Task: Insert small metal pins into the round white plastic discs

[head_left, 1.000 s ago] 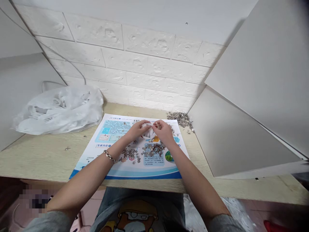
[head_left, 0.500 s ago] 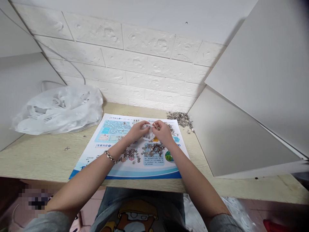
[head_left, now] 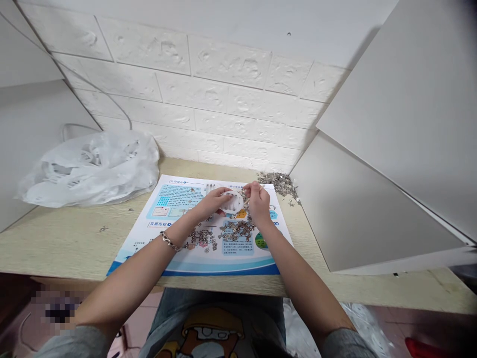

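The left thumb and fingers pinch a white round piece by its left side, thumb laid over the upper face, and small marks or parts on that face are too fine to make out. The right fingers are curled closed on what looks like a thin pale stick, mostly hidden by the hand; whether its tip touches the piece cannot be told. The left hand reaches in from the left with its palm turned from view, while the right hand stands more upright, just beside the piece's right edge. The 2 forearms slant inward over the table edge, the left wearing a bracelet, and the grey sleeves are cut off by the lower border. The piece is held above a printed sheet, part of whose text the hands and left forearm cover. Small metal parts lie on the sheet, individually hard to separate, some behind the hands.
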Demonstrator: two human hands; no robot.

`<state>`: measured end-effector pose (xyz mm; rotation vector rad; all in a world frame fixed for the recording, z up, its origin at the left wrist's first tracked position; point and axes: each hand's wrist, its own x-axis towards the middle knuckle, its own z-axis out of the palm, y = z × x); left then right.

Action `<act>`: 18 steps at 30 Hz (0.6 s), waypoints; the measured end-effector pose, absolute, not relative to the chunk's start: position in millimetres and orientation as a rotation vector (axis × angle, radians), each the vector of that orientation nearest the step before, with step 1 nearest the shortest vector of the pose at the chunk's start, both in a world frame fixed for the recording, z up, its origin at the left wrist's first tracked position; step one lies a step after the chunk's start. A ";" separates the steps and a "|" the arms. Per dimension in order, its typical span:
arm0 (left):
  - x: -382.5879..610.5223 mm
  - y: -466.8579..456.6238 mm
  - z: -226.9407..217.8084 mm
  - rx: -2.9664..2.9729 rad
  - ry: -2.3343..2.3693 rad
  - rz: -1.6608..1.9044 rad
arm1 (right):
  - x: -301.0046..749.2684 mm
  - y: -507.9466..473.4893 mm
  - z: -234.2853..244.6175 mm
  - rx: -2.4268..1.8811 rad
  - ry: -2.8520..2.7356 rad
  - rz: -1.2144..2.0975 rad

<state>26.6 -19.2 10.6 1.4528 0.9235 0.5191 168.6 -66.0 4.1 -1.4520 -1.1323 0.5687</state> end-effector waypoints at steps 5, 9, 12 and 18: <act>27.1 -23.0 13.5 1.282 0.847 0.430 | 170.8 -66.7 2.3 -1.423 -1.148 0.613; 26.9 -26.1 20.0 1.207 0.836 0.379 | 170.2 -65.3 1.2 -1.466 -1.280 0.601; 25.7 -25.5 19.6 1.164 0.783 0.369 | 170.7 -63.9 0.6 -1.450 -1.332 0.607; 23.7 -21.7 11.4 1.129 0.712 0.353 | 170.9 -63.3 1.4 -1.452 -1.448 0.594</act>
